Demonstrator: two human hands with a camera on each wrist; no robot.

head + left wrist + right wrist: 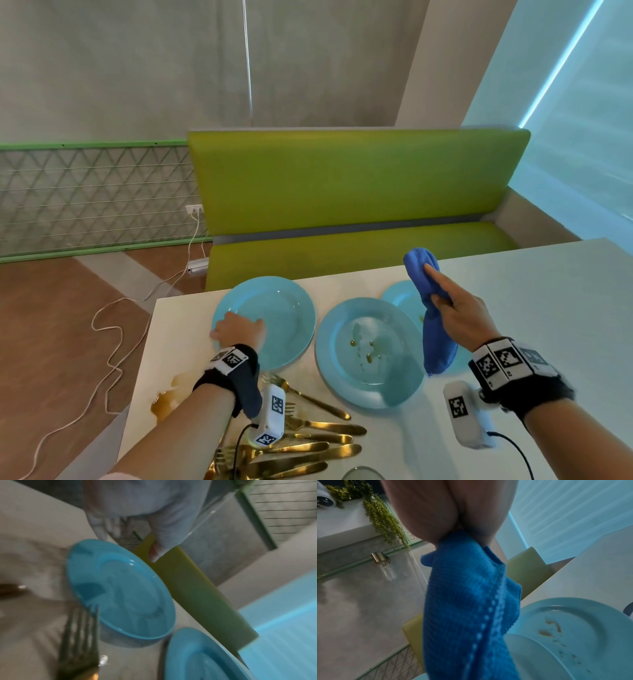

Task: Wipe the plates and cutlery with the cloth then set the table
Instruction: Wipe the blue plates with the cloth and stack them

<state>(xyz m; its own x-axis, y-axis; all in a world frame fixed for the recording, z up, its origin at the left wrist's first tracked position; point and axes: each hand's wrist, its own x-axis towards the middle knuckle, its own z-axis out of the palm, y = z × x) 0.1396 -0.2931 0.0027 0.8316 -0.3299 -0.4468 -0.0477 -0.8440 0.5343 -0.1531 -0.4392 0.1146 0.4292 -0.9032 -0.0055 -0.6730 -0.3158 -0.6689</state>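
Observation:
My left hand (238, 329) grips the near-left rim of a clean light-blue plate (277, 313) (120, 591), which looks raised a little off the white table (548, 308). My right hand (450, 306) (453, 532) holds a folded blue cloth (435, 329) (467, 601) in the air, hanging above the plates. A second blue plate (370, 353) with brown drops lies in the middle. It overlaps a third stained plate (402, 298) (565, 626), partly hidden behind the cloth. Several gold forks and knives (308, 442) lie near the front edge, one fork (78, 635) close to my left wrist.
A brown spill (164, 401) wets the table's left edge. A green bench (342, 192) stands behind the table. A glass rim (363, 474) shows at the bottom. A white cable (113, 342) trails over the floor on the left.

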